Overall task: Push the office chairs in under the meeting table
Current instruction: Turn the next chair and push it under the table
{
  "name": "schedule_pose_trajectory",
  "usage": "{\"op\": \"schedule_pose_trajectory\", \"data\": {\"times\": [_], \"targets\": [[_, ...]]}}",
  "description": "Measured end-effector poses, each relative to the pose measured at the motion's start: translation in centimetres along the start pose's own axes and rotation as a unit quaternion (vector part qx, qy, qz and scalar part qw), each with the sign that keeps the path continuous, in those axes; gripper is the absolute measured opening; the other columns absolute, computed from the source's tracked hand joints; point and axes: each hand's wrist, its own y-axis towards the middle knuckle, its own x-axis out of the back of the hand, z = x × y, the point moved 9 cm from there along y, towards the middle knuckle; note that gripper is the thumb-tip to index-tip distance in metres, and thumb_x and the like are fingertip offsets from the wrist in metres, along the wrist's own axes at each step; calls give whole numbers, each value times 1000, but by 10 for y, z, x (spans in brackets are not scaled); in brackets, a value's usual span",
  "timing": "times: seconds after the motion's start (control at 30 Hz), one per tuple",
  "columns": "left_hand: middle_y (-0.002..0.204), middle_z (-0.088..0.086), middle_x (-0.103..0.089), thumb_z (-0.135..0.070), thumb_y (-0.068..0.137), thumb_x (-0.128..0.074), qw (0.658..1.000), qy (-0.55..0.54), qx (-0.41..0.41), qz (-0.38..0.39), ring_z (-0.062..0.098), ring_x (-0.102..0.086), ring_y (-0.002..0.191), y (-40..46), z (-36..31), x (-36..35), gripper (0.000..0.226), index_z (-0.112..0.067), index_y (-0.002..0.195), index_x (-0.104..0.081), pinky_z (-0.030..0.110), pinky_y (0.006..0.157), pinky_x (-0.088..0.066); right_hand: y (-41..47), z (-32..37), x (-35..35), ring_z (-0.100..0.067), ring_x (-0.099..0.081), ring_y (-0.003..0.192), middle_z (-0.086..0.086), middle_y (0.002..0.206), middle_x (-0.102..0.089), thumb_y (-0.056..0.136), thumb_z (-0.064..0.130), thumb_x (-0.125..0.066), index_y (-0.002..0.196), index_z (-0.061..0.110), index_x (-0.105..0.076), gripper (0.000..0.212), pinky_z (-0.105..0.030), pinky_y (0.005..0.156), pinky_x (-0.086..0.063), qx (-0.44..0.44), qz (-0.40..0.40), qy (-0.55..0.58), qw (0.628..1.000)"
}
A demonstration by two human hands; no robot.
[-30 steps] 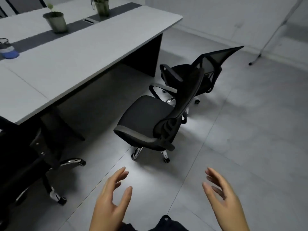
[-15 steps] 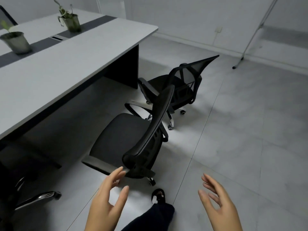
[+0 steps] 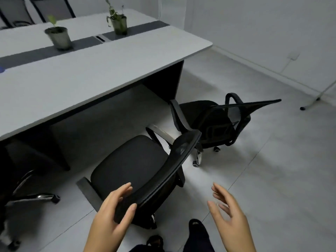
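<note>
1. Room: grey tiled floor (image 3: 272, 179), pale walls; a long white table (image 3: 109, 70) with a dark centre strip runs along the left.
2. Near chair (image 3: 131, 166): black, its seat out on the floor beside the table edge, not under it. The backrest top rail lies between the left fingers and thumb.
3. Left hand (image 3: 111, 219): fingers spread over the front of the rail, thumb behind it, curled loosely around the rail's end; a firm grip cannot be confirmed.
4. Right hand (image 3: 229, 215): fingers apart, palm open, empty, just right of the backrest and clear of it.
5. Far chair (image 3: 214, 122): beyond the fingertips, by the table's end panel, also out on the floor.
6. Third chair base (image 3: 31, 195): left of the left hand, partly under the table.
7. Two potted plants (image 3: 59, 36) stand on the centre strip.
</note>
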Motion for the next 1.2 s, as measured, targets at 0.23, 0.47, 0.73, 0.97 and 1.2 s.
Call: {"op": "schedule_pose_trajectory", "data": {"times": [0.23, 0.47, 0.73, 0.97, 1.2], "targets": [[121, -40, -42, -62, 72, -43, 984, 76, 147, -65, -15, -42, 109, -4, -2, -53, 47, -51, 119, -41, 2, 84, -34, 111, 12, -9, 10, -43, 112, 32, 117, -49, 77, 47, -55, 118, 50, -45, 42, -17, 90, -35, 102, 244, -104, 959], [113, -8, -63, -63, 89, -19, 938, 296, 172, -45, 9, -58, 105, 5, 16, -90, 65, -19, 118, -57, 21, 100, -26, 176, 13, -75, -6, -37, 126, 16, 132, -41, 86, 44, -51, 134, 28, -39, 52, -29, 110, -25, 338, 409, -306, 791], [90, -7, -70, -53, 95, -9, 899, 423, 107, -32, 11, -65, 80, 31, 33, -83, 66, -20, 98, -66, 20, 74, -41, 204, 3, -139, -14, -61, 69, 12, 80, -65, 62, 34, -78, 91, 29, -62, 33, -28, 64, -47, 532, 373, -387, 654], [79, -5, -68, -53, 84, -33, 884, 460, 74, -29, 15, -64, 68, 72, 58, -64, 46, -20, 87, -64, 21, 58, -49, 233, 17, -175, -17, -58, 62, 9, 71, -62, 60, 34, -80, 85, 27, -62, 32, -30, 56, -44, 561, 336, -397, 643], [77, -3, -66, -50, 84, -33, 878, 472, 84, -9, 18, -63, 65, 128, 104, -16, 42, -19, 87, -62, 26, 57, -49, 265, 46, -238, -21, -58, 61, 5, 69, -62, 67, 32, -76, 83, 24, -62, 23, -33, 57, -43, 546, 321, -404, 660]]}}
